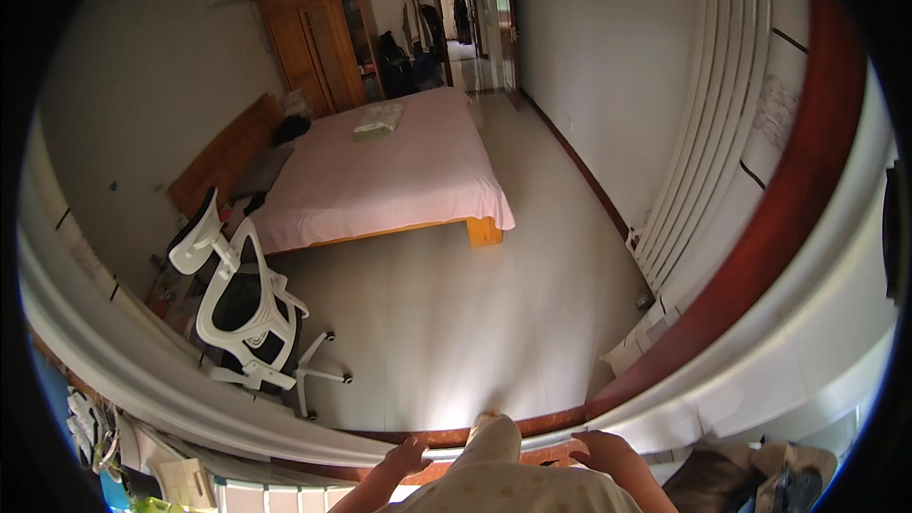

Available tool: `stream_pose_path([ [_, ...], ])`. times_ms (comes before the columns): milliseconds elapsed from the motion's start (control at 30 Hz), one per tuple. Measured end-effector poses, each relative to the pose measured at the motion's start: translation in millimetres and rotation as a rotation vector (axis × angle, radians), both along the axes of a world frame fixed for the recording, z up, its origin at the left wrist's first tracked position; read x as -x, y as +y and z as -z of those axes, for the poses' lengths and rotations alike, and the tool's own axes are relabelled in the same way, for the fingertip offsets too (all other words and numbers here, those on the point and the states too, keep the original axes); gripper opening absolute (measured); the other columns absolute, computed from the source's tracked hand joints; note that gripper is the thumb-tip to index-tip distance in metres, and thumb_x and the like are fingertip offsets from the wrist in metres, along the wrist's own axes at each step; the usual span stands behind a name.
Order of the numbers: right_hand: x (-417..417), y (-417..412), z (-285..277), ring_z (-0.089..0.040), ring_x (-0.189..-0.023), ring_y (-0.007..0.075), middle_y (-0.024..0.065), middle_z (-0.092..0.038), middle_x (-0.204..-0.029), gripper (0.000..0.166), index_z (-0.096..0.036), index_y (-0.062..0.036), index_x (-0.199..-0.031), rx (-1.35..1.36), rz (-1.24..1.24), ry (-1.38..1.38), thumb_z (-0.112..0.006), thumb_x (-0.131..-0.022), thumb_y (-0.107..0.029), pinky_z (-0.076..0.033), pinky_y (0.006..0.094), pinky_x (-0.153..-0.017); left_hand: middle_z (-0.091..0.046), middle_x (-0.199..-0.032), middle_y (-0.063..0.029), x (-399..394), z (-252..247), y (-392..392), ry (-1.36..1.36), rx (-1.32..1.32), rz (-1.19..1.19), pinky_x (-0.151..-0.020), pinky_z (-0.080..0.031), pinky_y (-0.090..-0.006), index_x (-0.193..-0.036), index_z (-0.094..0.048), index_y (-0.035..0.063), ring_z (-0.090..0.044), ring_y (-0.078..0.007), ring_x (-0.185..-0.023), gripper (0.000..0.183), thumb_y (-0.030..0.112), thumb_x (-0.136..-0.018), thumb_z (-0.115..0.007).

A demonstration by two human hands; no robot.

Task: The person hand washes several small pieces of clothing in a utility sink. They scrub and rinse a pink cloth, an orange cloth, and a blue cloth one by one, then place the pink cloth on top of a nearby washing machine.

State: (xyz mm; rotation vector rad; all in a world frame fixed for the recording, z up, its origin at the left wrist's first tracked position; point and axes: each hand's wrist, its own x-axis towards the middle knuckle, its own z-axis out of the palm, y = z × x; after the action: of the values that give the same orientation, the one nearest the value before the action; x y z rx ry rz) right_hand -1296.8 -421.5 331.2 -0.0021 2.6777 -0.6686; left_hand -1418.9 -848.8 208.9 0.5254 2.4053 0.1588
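Observation:
My left hand [408, 457] is low in the view, beside the end of the white frame [342, 450] on the left of an opening. Its fingers are slightly apart, and no object shows in them. On the other side, my right hand [604, 450] is near the end of the white frame [719, 388] on the right, thumb and fingers apart. Whether either hand touches its frame, I cannot tell. Between them, my leg in pale patterned trousers [496, 439] reaches forward over a reddish-brown threshold [552, 422].
A white office chair [246, 306] stands left on the tiled floor [456, 313]. Behind it is a bed with a pink sheet [385, 171]. A wooden wardrobe [313, 35], an open door [507, 35] and a radiator [705, 121] line the room. Brown clothing [741, 477] lies low right.

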Motion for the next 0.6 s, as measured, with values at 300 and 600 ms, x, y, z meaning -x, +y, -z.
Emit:
stream_pose_path([
  [300,245.0,81.1,24.8,-0.058,-0.097,0.0304,0.015,-0.062,-0.101,0.036,-0.055,-0.0109,-0.113,0.032,-0.13,0.035,-0.057,-0.083,-0.031,-0.046,0.0405,-0.082,-0.06,-0.107,-0.0173,209.3,92.7,51.5,-0.274,0.015,0.034,-0.086,-0.045,-0.0442,-0.103,-0.062,0.0054,-0.053,-0.0325,-0.107,0.041,0.041,-0.083,-0.056],
  [600,434.4,204.5,45.6,-0.06,-0.09,0.0279,0.0124,-0.063,-0.095,0.027,-0.057,-0.012,-0.105,0.113,0.306,-0.134,-0.055,-0.082,-0.026,-0.048,0.0393,-0.078,-0.061,-0.106,-0.0171,517.9,17.5,182.2,-0.086,-0.061,0.028,-0.085,-0.046,-0.0438,-0.104,-0.061,0.0059,-0.054,-0.0328,-0.105,0.042,0.042,-0.084,-0.054],
])
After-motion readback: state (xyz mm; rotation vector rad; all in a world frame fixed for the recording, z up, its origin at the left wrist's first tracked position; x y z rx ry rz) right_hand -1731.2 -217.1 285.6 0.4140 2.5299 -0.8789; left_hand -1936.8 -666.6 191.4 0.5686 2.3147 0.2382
